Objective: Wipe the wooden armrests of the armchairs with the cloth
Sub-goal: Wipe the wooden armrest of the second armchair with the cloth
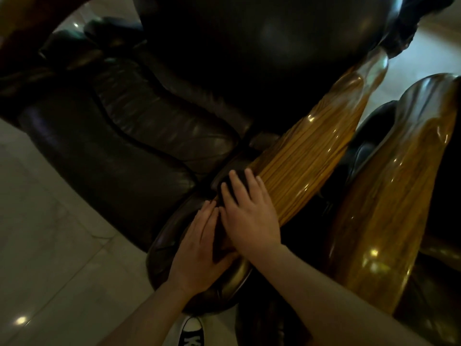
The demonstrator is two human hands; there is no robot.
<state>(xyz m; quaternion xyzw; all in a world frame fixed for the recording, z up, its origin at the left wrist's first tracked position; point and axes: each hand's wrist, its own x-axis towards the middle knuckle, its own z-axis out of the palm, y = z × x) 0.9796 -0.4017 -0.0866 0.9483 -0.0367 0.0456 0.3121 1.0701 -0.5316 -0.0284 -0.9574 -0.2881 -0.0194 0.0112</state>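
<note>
we stand on a pale, glossy tiled floor (50,258) that throws back small spots of lamp light; the room is dim, and more of the same pale floor shows beyond the chairs at the upper right. in front of us is a dark brown leather armchair (129,146), its seat cushion creased and softly shining, its rounded backrest rising at the top of the view. along its right side runs a long, golden-brown wooden armrest (311,156), lacquered to a high gloss, with fine straight grain lines along its length and a darker, rounded front end near us. just beside it, to the right, lies a second glossy wooden armrest (399,196) of a neighbouring armchair, of the same colour and grain, with a narrow dark gap between the two.

a small dark cloth (232,183) sits on the near part of the first armrest, mostly hidden; only a dark bunched patch shows between and ahead of the fingers. our right hand (249,216) lies flat on top of it, fingers spread and pressing down, not curled around it. our left hand (197,253) rests open on the rounded front end of the armrest, fingers straight, its fingertips touching the right hand's edge. at the bottom, the toe of a black and white canvas shoe (192,333) shows on the floor.
</note>
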